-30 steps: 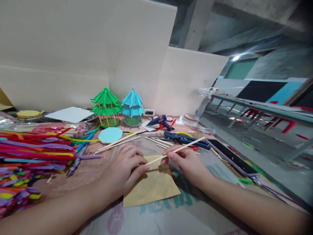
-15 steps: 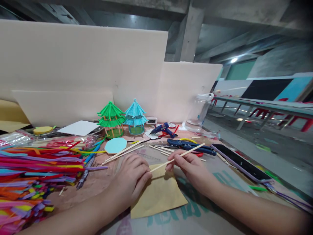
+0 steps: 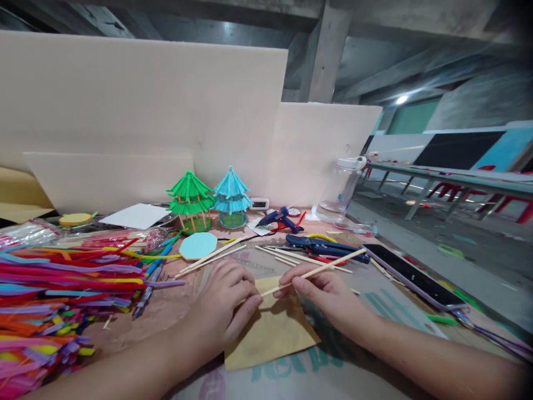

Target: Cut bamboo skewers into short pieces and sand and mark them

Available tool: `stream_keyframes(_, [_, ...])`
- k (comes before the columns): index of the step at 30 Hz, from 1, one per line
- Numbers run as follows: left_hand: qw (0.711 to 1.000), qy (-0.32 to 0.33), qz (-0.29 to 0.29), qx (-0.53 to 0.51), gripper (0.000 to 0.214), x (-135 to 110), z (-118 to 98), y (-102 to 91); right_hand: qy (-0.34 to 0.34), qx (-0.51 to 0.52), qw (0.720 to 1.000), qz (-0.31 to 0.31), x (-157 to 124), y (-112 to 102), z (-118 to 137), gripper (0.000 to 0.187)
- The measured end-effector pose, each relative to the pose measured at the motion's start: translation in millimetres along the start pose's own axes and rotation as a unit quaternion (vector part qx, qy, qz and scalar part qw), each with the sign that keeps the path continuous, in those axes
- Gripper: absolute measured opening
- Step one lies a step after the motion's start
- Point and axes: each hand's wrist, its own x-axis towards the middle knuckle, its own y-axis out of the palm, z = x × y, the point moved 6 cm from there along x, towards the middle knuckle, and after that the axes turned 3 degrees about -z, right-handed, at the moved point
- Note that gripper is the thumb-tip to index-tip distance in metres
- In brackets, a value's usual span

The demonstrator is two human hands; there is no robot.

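Note:
A thin pale wooden stick (image 3: 333,262) slants up to the right between my hands, above a tan paper square (image 3: 270,339). My right hand (image 3: 318,286) is closed around its middle, thumb on top and fingers beneath. My left hand (image 3: 233,297) has its fingers curled, with thumb and forefinger pinching the stick's lower end, which they partly hide. The square lies on a printed plastic-like sheet (image 3: 353,361). Several similar sticks (image 3: 214,258) lie just beyond my hands, beside a pale blue octagonal card (image 3: 198,246).
Colourful pipe cleaners (image 3: 70,289) pile up on the left. Behind stand a green pagoda model (image 3: 189,203) and a blue one (image 3: 231,197). A glue gun (image 3: 281,219), dark-blue-handled pliers (image 3: 325,248), a water bottle (image 3: 339,189) and a phone (image 3: 412,278) lie or stand to the right.
My right hand and the stick have shifted slightly right, and more of the stick shows between my hands. My left hand has barely moved.

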Motion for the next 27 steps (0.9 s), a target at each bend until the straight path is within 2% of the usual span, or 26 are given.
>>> stream_keyframes(6, [1.000,0.004,-0.008,0.012,0.028,1,-2,-2.4,-0.005,0.009,1.000,-0.016,1,-1,1,0.036])
stream_keyframes(10, [0.998,-0.007,-0.057,-0.006,0.020,-4,1,-6.3,-0.001,0.017,1.000,-0.026,2,-2,2,0.036])
stream_keyframes(12, [0.997,0.015,-0.073,-0.022,0.030,-6,0,-6.7,-0.001,0.011,1.000,-0.025,3,-2,2,0.037])
stream_keyframes(14, [0.996,0.042,-0.074,-0.023,0.037,-7,-3,-6.4,0.000,0.004,1.000,-0.023,3,-2,2,0.037])
stream_keyframes(16, [0.995,0.056,-0.080,-0.016,0.035,-7,-4,-8.3,0.001,0.003,1.000,-0.021,2,-1,2,0.037])
stream_keyframes(19, [0.995,0.053,-0.081,-0.026,0.029,-6,-7,-11.9,0.005,0.008,1.000,-0.015,1,0,2,0.036])
stream_keyframes(22, [0.995,0.064,-0.068,-0.038,0.037,-6,-13,-12.5,0.002,0.013,1.000,-0.012,1,0,0,0.035])
stream_keyframes(24, [0.994,0.074,-0.081,-0.023,0.042,-6,-16,-13.8,-0.001,0.015,1.000,-0.010,1,1,0,0.034])
stream_keyframes(27, [0.994,0.066,-0.090,0.006,0.037,-6,-12,-14.1,0.002,0.018,1.000,-0.004,0,2,-1,0.035])
